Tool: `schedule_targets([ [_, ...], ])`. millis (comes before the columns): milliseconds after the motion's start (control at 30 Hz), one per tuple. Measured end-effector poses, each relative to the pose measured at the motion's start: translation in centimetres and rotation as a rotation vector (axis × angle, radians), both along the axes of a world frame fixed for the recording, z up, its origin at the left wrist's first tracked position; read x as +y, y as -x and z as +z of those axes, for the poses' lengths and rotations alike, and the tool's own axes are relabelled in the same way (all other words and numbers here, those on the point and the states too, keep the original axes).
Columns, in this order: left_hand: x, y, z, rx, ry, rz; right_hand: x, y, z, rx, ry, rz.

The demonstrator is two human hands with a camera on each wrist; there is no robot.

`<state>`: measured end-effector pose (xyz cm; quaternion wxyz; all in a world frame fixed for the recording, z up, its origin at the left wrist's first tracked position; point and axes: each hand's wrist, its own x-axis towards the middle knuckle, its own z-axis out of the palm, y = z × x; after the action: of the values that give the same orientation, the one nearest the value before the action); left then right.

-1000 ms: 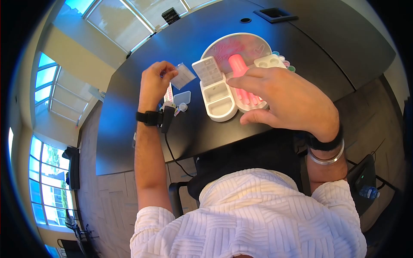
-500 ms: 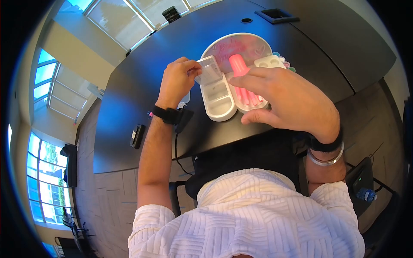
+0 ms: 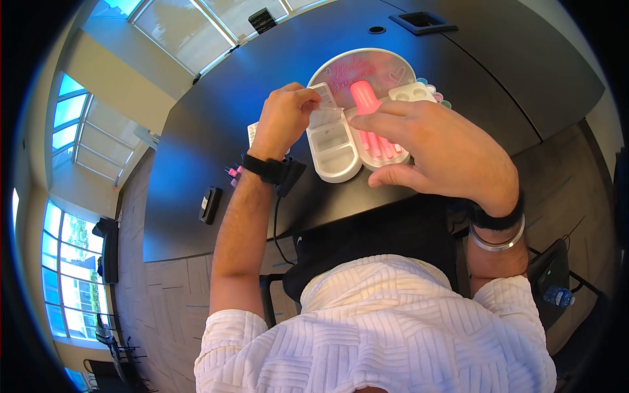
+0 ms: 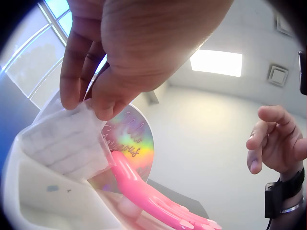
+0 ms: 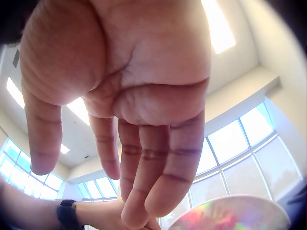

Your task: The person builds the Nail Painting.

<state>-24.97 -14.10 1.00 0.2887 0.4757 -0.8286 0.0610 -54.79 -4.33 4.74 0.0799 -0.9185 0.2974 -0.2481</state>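
Observation:
My left hand (image 3: 284, 121) pinches a clear flat plastic case (image 4: 67, 143) with rows of small cells between thumb and fingers. It hangs tilted over the back of the white organizer tray (image 3: 337, 175), whose two front compartments show in the head view. Inside the tray's middle part lies a pink model hand (image 3: 364, 98), its light-tipped fingers toward me. Above that model hovers my right hand (image 3: 442, 144), thumb apart and fingers loosely bent, holding nothing. Its palm (image 5: 144, 62) shows bare in the right wrist view. Behind stands a round iridescent board (image 3: 377, 65) with cursive lettering.
A white palette with round wells (image 3: 411, 92) and small coloured pots (image 3: 430, 89) sit at the tray's right. Left of my left forearm are pink-and-dark small items (image 3: 233, 173) and a black oblong object (image 3: 209, 205). A cable runs from the left wrist camera.
My left hand has carried the clear case rightward from beside the tray to over its back left part. The right hand has stayed nearly still above the pink model hand.

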Motion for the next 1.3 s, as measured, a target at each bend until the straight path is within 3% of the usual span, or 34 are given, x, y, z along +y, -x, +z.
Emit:
schedule_targets([
  [167,0.7,-0.4,0.2,0.013,-0.153,-0.024,-0.5,-0.1,-0.9,-0.135,0.12,0.051],
  [500,-0.6,-1.4,-0.8,0.095,-0.096,0.032,-0.3,-0.2,-0.9,-0.132,0.118,0.055],
  [700,-0.4,-1.7,-1.5,0.126,-0.195,0.152,-0.4,-0.2,-0.9,-0.122,0.104,0.057],
  [1000,-0.7,-4.7,-0.1,-0.008,-0.1,0.235,-0.3,0.0,-1.0,-0.101,0.099,0.033],
  [1133,-1.9,-8.2,1.5,0.013,-0.216,0.389,-0.1,0.0,-0.9,-0.11,0.094,0.051],
  [1200,-3.6,-10.9,0.7,-0.042,-0.336,0.568,-0.2,0.0,-1.0,-0.11,0.09,0.041],
  [1300,-5.7,-13.9,-1.4,-0.152,-0.397,0.629,-0.2,-0.1,-1.0,-0.097,0.079,0.036],
])
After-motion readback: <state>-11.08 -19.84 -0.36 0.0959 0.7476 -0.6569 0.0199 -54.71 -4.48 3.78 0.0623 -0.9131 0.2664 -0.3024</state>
